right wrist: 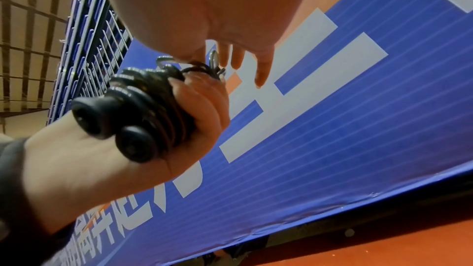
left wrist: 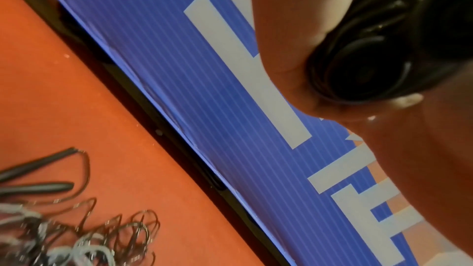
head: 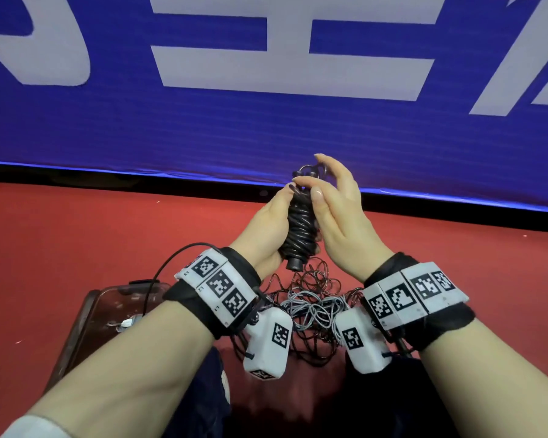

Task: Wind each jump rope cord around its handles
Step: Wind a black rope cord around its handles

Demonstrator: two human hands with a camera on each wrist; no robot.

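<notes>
While the left hand (head: 268, 229) grips the wound jump rope (head: 299, 230) with curled fingers, the right hand (head: 336, 213) pinches the cord end at the top between thumb and forefinger, its other fingers straight above the metal rings (right wrist: 215, 59).

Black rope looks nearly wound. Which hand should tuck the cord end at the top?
Right. The left hand grips the wound handles, so it is occupied. The right hand sits at the metal loops on top, fingertips on the cord there.
</notes>
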